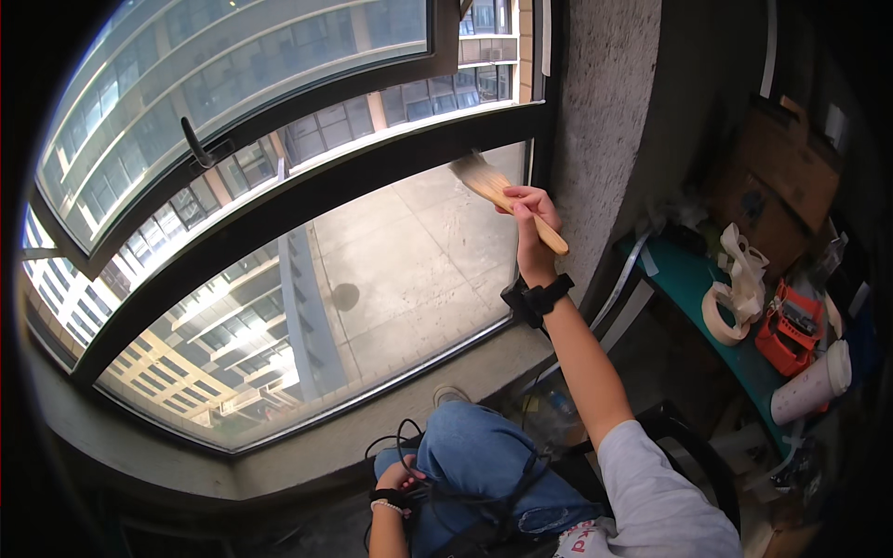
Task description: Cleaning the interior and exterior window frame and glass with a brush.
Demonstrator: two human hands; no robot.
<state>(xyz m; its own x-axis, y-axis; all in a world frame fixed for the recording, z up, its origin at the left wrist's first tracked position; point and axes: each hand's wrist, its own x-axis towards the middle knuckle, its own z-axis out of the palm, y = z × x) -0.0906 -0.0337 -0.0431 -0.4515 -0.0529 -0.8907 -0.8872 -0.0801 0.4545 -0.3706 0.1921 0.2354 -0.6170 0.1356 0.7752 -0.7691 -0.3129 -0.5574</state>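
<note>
My right hand (535,223) is closed round the pale wooden handle of a flat paintbrush (488,186). The brush tilts up to the left, and its light bristles meet the lower edge of the dark window frame (372,158) near the upper right corner of the lower pane (409,242). Low in the view, my left hand (400,474) rests beside my bent, jeans-clad knee. Its fingers are curled round a thin black cable (402,432) that loops up above it; part of that grip is hidden.
A tilted-open window sash with a black handle (195,144) fills the upper left. A concrete sill (446,391) runs under the pane. On the right, a green table (688,279) bears a tape roll (724,314), an orange case (789,330) and a pale cup (809,383).
</note>
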